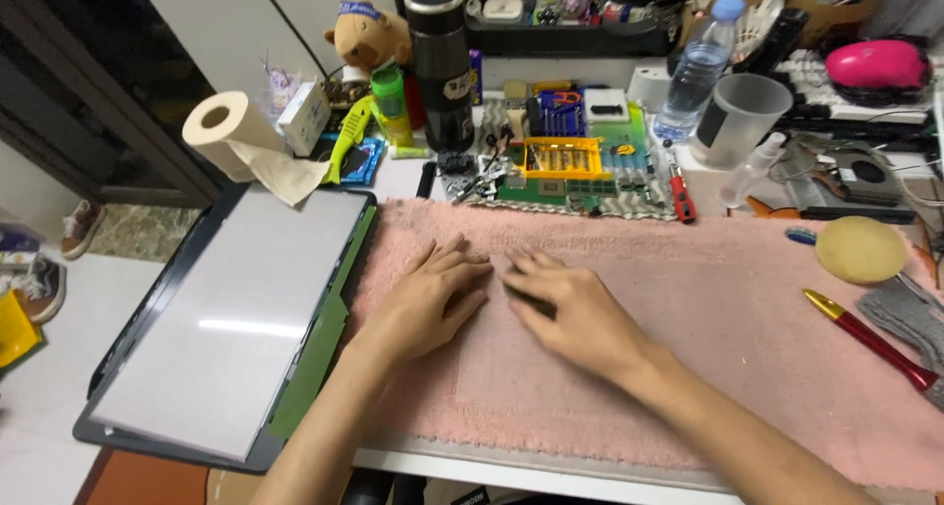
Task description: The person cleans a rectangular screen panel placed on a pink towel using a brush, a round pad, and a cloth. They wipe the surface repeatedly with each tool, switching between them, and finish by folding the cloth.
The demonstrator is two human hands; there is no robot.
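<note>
At the far left a flat grey display panel with a green circuit strip (236, 318) lies on the desk, touching the edge of a fluffy pink towel (747, 308). The left hand (428, 298) rests palm down on that towel, fingers spread and holding nothing. Just beside it, the right hand (570, 313) lies flat too; a small dark thing may sit under its fingers, though it is mostly hidden. Farther right lies a red pen-like tool with a gold tip (870, 340).
</note>
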